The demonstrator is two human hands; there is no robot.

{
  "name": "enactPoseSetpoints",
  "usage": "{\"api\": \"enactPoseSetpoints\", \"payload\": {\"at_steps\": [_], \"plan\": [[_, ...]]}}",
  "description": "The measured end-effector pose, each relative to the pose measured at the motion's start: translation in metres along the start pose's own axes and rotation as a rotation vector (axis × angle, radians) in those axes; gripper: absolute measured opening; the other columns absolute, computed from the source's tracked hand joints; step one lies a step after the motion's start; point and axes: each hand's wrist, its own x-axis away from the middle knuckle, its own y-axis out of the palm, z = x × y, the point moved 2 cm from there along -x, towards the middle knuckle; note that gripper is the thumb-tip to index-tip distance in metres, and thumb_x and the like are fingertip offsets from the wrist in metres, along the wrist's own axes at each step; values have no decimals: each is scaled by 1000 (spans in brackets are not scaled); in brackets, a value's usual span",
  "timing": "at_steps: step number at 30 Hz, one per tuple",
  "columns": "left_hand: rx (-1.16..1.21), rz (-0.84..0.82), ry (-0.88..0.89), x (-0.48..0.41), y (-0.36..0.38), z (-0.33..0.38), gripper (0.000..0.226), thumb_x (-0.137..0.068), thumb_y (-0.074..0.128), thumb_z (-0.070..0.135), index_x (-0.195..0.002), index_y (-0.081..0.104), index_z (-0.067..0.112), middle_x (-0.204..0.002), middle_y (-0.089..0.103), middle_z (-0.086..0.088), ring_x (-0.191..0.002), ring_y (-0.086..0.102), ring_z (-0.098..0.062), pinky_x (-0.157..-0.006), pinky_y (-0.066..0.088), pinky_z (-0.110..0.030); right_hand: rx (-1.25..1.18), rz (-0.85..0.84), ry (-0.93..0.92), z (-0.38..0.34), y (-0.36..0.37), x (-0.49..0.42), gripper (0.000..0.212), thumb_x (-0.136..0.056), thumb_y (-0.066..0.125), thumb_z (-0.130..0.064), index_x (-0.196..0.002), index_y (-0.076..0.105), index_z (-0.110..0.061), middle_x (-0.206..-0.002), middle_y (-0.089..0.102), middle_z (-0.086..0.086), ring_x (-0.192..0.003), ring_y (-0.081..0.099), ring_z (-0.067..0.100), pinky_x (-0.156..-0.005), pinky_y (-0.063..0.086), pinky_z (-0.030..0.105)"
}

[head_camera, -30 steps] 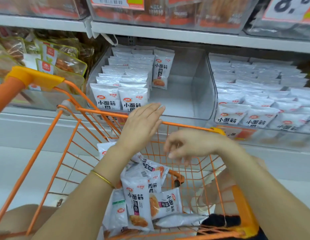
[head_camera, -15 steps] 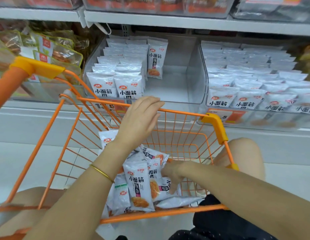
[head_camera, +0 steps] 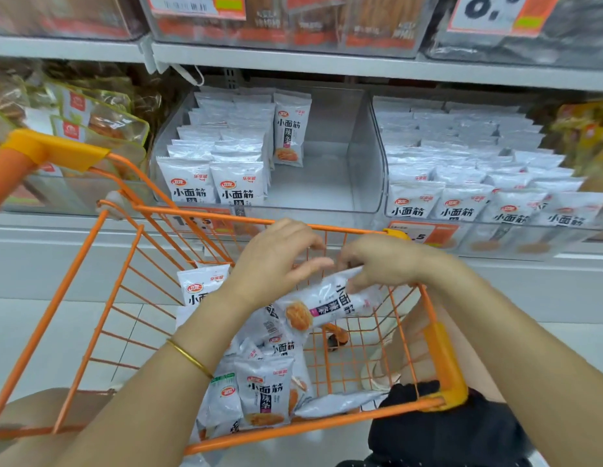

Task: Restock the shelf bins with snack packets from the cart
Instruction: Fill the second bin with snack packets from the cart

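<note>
My right hand (head_camera: pixel 381 261) grips a white snack packet (head_camera: pixel 327 305), held sideways above the orange wire cart (head_camera: pixel 74 318). My left hand (head_camera: pixel 276 261) hovers just left of it with relaxed fingers, thumb near the packet's top edge, holding nothing. Several more white packets (head_camera: pixel 263 392) lie heaped in the cart's left side. Straight ahead stands a clear shelf bin (head_camera: pixel 367 163): rows of the same packets (head_camera: pixel 219 170) fill its left part, and its right part is bare. A second bin (head_camera: pixel 428 244) to the right is packed with packets.
Bags of brown snacks (head_camera: pixel 91 119) fill the bin at far left. A shelf with orange price tags (head_camera: pixel 199 5) runs overhead. A white lower ledge (head_camera: pixel 57 257) lies behind the cart. My knees and dark clothing (head_camera: pixel 445 429) sit below the cart's near rim.
My right hand went down into the cart, took hold of a packet and lifted it up level with the cart's far rim. My left hand stayed near the rim.
</note>
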Motion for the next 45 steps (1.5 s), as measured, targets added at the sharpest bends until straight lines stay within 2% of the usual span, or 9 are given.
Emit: {"api": "enactPoseSetpoints", "payload": {"at_steps": [4,9,13,20,24,28,35,40,45], "plan": [[133,-204,-195,3,2,3,59,-72,41,72,-105,60,27,-96,63,11,-90,55,-9,-76,45,-32,-199,245,7,-2,-29,19,11,-80,73,-23,-82,62,-20,-71,54,-9,-70,50,10,-60,36,23],[563,-53,-415,1,0,3,16,-83,66,38,-93,59,28,-81,61,11,-71,57,0,-65,46,-24,-848,634,78,0,-31,12,10,-85,68,-16,-80,62,-10,-74,68,11,-60,64,12,-53,51,24],[694,175,-539,-2,-8,-2,13,-93,54,27,-98,60,17,-81,62,9,-67,57,1,-59,45,-17,-1281,442,84,-10,-15,2,15,-94,55,-25,-99,60,-12,-88,71,6,-75,72,19,-62,59,30],[680,325,-528,-4,-15,-6,22,-101,36,28,-94,56,21,-87,58,7,-75,54,3,-66,43,-15,-1223,420,22,-32,-10,-25,18,-91,58,-9,-109,59,-10,-98,69,6,-77,69,17,-64,60,29],[198,409,-431,-2,-17,-23,37,-96,36,31,-116,58,11,-107,58,-1,-102,49,-14,-86,33,-23,-1306,568,103,-18,-37,-35,7,-93,57,-13,-89,61,-16,-85,70,2,-64,66,12,-53,55,23],[-143,259,-328,3,-11,-35,42,-91,37,33,-119,60,11,-117,60,-5,-111,51,-24,-95,37,-38,-1143,744,184,7,-72,-69,9,-92,59,-13,-84,57,-18,-88,68,2,-64,65,13,-47,53,22],[-295,164,-191,5,-4,-46,41,-88,43,23,-121,60,8,-122,61,-7,-113,55,-25,-102,39,-40,-858,677,385,40,-69,-160,18,-80,70,-8,-97,63,-9,-107,69,14,-94,67,32,-80,56,48],[-284,180,-185,4,-2,-51,40,-87,44,19,-122,61,9,-127,61,-6,-118,56,-22,-106,30,-33,-656,769,394,41,-77,-193,34,-84,67,-13,-115,58,-2,-117,63,15,-108,61,32,-90,51,38],[-274,202,-165,5,-4,-52,40,-86,45,18,-121,62,9,-127,61,-5,-119,56,-21,-104,32,-34,-664,851,443,45,-90,-211,25,-90,57,-4,-115,51,-2,-123,59,15,-108,58,23,-77,44,18]]}}
